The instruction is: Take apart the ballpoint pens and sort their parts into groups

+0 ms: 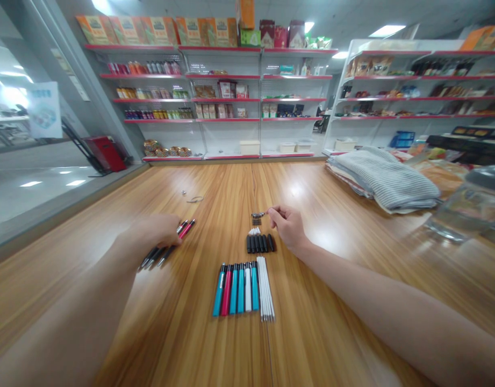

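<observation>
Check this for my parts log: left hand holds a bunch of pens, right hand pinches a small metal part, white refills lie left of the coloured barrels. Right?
One slip: the head view shows the refills lying right of the barrels, not left. The left hand does hold pens, and the right hand pinches a metal part.

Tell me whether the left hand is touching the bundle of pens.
Touching. The head view shows the left hand closed over the bundle of pens, their tips poking out past the fingers and their other ends behind the palm.
</observation>
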`<state>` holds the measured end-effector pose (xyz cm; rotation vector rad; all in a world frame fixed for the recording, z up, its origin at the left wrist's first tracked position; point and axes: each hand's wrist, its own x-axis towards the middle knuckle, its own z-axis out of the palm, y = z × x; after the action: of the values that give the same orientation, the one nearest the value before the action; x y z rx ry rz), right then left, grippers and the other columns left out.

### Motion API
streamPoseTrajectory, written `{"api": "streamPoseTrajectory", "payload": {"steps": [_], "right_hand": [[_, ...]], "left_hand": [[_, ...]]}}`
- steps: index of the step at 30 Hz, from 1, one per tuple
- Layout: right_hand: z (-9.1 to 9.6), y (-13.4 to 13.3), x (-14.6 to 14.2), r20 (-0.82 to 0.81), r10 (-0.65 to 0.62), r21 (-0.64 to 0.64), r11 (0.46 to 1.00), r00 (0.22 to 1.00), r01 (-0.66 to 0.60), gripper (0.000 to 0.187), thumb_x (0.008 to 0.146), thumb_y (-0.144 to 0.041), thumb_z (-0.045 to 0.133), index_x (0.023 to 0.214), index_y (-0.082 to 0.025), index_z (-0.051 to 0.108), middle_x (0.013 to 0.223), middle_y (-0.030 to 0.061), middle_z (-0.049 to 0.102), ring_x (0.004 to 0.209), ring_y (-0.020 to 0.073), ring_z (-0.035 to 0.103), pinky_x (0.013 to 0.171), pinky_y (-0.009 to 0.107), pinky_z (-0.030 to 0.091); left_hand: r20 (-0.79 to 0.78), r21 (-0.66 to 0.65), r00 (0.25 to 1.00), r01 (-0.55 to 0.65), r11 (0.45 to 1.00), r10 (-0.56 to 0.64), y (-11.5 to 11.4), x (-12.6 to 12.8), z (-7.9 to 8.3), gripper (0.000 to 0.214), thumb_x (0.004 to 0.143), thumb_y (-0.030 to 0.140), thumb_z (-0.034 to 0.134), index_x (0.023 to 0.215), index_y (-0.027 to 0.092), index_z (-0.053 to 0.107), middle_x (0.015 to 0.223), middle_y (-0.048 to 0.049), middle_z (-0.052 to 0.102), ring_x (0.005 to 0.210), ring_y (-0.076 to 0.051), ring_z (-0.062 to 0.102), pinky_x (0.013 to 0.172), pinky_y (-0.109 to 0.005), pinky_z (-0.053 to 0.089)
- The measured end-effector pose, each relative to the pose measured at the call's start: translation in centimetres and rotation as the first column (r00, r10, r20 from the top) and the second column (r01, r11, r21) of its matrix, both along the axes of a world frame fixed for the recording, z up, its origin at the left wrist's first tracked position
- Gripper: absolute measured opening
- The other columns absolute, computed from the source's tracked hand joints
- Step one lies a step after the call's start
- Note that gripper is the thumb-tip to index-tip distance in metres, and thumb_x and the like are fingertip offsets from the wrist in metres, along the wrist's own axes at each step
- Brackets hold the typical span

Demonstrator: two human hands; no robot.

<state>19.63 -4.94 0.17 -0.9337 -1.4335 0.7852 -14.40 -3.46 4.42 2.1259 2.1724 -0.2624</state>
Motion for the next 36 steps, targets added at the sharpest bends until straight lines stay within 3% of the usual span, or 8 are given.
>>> {"api": "streamPoseTrajectory", "payload": {"steps": [9,12,16,19,22,28,32,36], "right_hand": [[-0.4,0.2,0.1,0.017,0.008,0.011,1.000,1.000,-0.008,0.022,0.084,-0.032,0.054,0.075,-0.014,0.063,0.053,-0.0023,0.052,0.049,0.0096,0.048,0.050,0.022,0.038],[0.0,-0.2,0.0,0.057,-0.019,0.062,0.998,0.998,0.015,0.021,0.084,-0.033,0.055,0.084,-0.014,0.064,0.063,-0.0003,0.056,0.055,0.0098,0.050,0.052,0.022,0.038],[0.6,-1.0,-0.2,0.120,0.027,0.120,0.992,0.992,-0.041,0.041,0.080,-0.036,0.062,0.117,-0.019,0.054,0.084,0.0015,0.060,0.060,0.0092,0.050,0.051,0.021,0.039],[0.6,-1.4,-0.4,0.165,0.112,0.100,0.987,0.980,-0.129,0.043,0.080,-0.039,0.063,0.116,-0.019,0.054,0.079,0.0009,0.059,0.059,0.0095,0.051,0.051,0.021,0.040],[0.5,-1.7,-0.5,0.195,0.169,0.058,0.981,0.966,-0.183,0.028,0.081,-0.041,0.062,0.096,-0.017,0.061,0.072,0.0013,0.060,0.059,0.0106,0.055,0.053,0.022,0.042],[0.3,-1.1,-0.3,0.070,0.132,0.061,0.989,0.989,-0.137,0.024,0.081,-0.039,0.063,0.082,-0.015,0.063,0.071,0.0034,0.063,0.064,0.0131,0.059,0.059,0.025,0.046],[0.3,-0.8,-0.3,0.068,0.131,0.092,0.986,0.989,-0.137,0.019,0.082,-0.035,0.062,0.085,-0.016,0.063,0.076,0.0038,0.064,0.071,0.0143,0.061,0.064,0.027,0.048],[0.1,-0.7,-0.6,0.119,0.108,0.112,0.986,0.987,-0.121,0.022,0.083,-0.035,0.061,0.097,-0.018,0.060,0.085,0.0040,0.062,0.073,0.0132,0.058,0.062,0.024,0.046]], "left_hand": [[-0.074,-0.101,0.988,0.129,0.986,-0.137,-1.1,3.2,1.4,0.023,0.067,0.037,0.059,0.070,0.015,0.066,0.076,-0.0121,0.068,0.065,-0.024,0.061,0.055,-0.029,0.039],[-0.054,0.088,0.980,0.198,0.976,-0.193,-2.0,6.5,1.3,0.031,0.082,0.040,0.047,0.076,0.014,0.063,0.074,-0.0112,0.066,0.064,-0.023,0.060,0.054,-0.029,0.037],[-0.045,0.626,0.901,0.362,0.691,-0.431,-3.0,11.3,-1.2,0.029,0.094,0.028,0.035,0.092,0.011,0.058,0.078,-0.0115,0.063,0.079,-0.023,0.057,0.067,-0.032,0.040],[-0.041,0.691,0.760,0.490,0.531,-0.648,-3.7,13.3,-2.9,0.024,0.095,0.029,0.039,0.095,0.014,0.058,0.079,-0.0079,0.062,0.082,-0.021,0.052,0.072,-0.032,0.040],[0.027,0.712,0.671,0.508,0.486,-0.741,-4.3,13.7,-3.3,0.021,0.093,0.028,0.045,0.097,0.015,0.060,0.079,-0.0062,0.062,0.082,-0.020,0.049,0.075,-0.033,0.040],[0.564,0.708,0.491,0.127,0.695,-0.664,-3.9,12.2,-3.3,0.019,0.082,0.036,0.063,0.091,0.020,0.069,0.083,-0.0049,0.066,0.083,-0.019,0.054,0.076,-0.033,0.043],[0.936,0.351,0.017,-0.109,0.930,-0.351,-3.2,11.9,-4.3,0.026,0.075,0.035,0.071,0.095,0.019,0.070,0.077,-0.0029,0.065,0.068,-0.015,0.058,0.063,-0.027,0.044],[0.890,0.265,-0.335,-0.172,0.949,-0.310,-3.0,13.0,-4.3,0.027,0.071,0.030,0.075,0.094,0.018,0.068,0.081,-0.0029,0.064,0.072,-0.013,0.059,0.066,-0.026,0.046]]}}
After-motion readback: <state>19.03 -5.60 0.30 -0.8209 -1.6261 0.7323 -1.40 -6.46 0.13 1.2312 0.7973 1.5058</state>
